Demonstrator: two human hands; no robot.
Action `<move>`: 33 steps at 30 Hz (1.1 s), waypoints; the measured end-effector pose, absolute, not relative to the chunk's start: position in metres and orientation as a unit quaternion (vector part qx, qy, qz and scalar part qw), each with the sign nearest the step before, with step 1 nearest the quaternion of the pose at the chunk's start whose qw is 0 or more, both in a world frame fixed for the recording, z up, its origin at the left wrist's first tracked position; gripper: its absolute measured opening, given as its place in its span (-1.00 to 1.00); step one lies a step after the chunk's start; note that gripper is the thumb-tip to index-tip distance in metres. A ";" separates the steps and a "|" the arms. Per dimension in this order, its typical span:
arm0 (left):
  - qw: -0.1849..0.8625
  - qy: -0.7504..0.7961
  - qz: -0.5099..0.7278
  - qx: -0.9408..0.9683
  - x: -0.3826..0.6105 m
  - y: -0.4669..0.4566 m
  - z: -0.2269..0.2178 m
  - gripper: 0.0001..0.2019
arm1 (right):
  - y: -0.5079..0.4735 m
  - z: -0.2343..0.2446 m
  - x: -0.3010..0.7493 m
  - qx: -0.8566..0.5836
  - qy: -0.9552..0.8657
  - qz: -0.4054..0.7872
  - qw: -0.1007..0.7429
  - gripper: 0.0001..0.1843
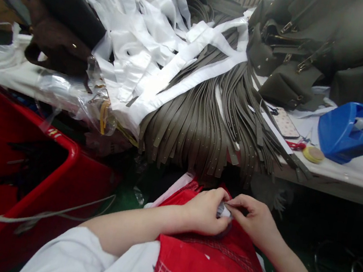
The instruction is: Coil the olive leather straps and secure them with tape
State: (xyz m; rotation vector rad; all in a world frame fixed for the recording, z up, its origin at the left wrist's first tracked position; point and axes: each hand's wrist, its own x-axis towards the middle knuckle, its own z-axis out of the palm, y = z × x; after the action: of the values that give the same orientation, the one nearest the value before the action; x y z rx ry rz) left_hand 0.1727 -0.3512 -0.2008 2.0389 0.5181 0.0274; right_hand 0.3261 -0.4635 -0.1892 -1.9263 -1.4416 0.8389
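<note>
Over the lap of a red apron (pixel 196 260), my left hand (pixel 204 211) is closed around a small white and grey object (pixel 224 211). Most of that object is hidden by the fingers, so its kind is unclear. My right hand (pixel 256 219) meets it from the right, thumb and fingertips pinched together at its upper edge. What lies between those fingertips is too small to make out. Just beyond both hands, a thick bunch of olive-grey straps (pixel 197 124) with small holes or studs hangs over the table edge.
White strips (pixel 190 82) lie across the straps and pile up behind. Olive bags (pixel 291 75) stand back right. A blue tape dispenser (pixel 344 132), a yellow roll (pixel 312 154) and a patterned phone-like object (pixel 286 123) rest on the table (pixel 361 176). A red bin (pixel 71 155) stands left.
</note>
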 end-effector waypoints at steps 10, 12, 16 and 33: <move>0.816 0.254 -0.088 0.512 0.175 -0.316 -0.202 -0.66 | -0.483 -0.180 0.308 -0.690 -0.677 0.164 0.196 -0.56; 0.860 0.262 -0.073 0.432 0.180 -0.317 -0.201 -0.60 | -0.486 -0.184 0.309 -0.694 -0.678 0.136 0.199 -0.55; 0.875 0.265 -0.051 0.401 0.193 -0.322 -0.202 -0.42 | -0.490 -0.190 0.316 -0.715 -0.643 0.116 0.250 -0.56; 0.813 0.261 -0.032 0.520 0.241 -0.312 -0.185 -0.40 | -0.484 -0.202 0.353 -0.711 -0.588 0.112 0.370 -0.49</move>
State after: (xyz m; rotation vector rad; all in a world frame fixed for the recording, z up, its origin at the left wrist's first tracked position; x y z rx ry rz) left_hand 0.2409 -0.3124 -0.1851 1.1092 0.5578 -0.0677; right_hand 0.3531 -0.4841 -0.2017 -1.8231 -1.5079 0.2870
